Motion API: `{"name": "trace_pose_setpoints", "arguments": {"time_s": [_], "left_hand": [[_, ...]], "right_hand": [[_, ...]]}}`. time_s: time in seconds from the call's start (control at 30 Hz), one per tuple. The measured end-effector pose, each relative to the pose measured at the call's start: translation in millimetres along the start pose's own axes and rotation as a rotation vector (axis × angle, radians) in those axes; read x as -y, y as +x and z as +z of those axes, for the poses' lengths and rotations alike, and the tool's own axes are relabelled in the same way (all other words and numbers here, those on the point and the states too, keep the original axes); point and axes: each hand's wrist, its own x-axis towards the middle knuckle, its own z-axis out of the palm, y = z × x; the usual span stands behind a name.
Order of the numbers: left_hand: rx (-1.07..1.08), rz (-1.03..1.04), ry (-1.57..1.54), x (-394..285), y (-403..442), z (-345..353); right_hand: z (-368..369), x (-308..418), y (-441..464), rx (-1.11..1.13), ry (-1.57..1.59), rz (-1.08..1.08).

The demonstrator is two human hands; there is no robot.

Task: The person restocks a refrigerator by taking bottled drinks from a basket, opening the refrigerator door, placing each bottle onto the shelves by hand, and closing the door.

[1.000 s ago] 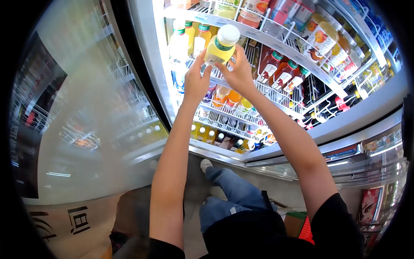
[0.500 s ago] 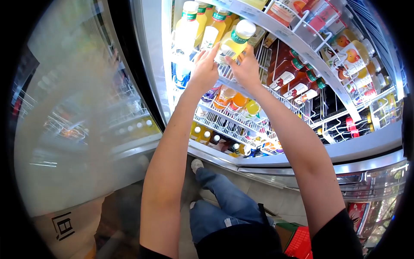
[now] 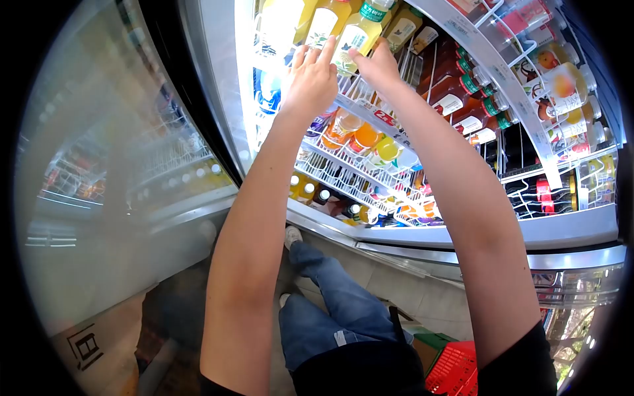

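A pale yellow bottle (image 3: pixel 357 39) with a green neck band stands on the upper fridge shelf, beside other yellow bottles (image 3: pixel 325 21). My right hand (image 3: pixel 378 65) grips it from the right, thumb on its label and fingers behind it. My left hand (image 3: pixel 313 78) is at the bottle's left side, its fingers apart and pointing up in front of the neighbouring bottles; one fingertip is close to the held bottle's edge. The bottle's top lies near the frame's upper edge.
Dark red bottles (image 3: pixel 456 99) stand to the right, below a curved upper shelf edge (image 3: pixel 502 79). Lower racks hold orange drinks (image 3: pixel 366 136). The glass door (image 3: pixel 119 198) is open at left. A red basket (image 3: pixel 454 369) sits at the lower right.
The bottle has moved up and in among the yellow bottles on the shelf. My left hand's fingers have spread off the bottle, and the view has come closer to the shelf.
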Motion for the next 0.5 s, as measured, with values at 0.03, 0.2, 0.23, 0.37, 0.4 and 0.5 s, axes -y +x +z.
{"name": "trace_pose_setpoints", "arguments": {"time_s": [0.03,0.2,0.23,0.37,0.4,0.5], "left_hand": [[0.009,0.0,0.019,-0.2,0.9,-1.1],[0.093,-0.03,0.02,-3.0,2.8,-7.3],[0.112,-0.034,0.035,-3.1,3.6,-7.4],[0.099,-0.018,0.067,-8.8,-4.1,-11.5],[0.102,-0.015,0.063,-10.1,-8.1,-12.8],[0.098,0.056,0.065,-10.9,-17.0,-18.7]], "right_hand": [[2.7,-2.9,3.1,0.02,0.037,0.022],[6.1,2.7,3.0,0.011,0.023,0.053],[7.9,6.0,1.7,-0.036,-0.046,0.091],[11.2,9.0,2.0,-0.103,-0.094,0.182],[7.7,13.3,-2.0,-0.107,-0.083,0.183],[-5.2,23.4,-27.7,-0.101,-0.043,0.16]]}}
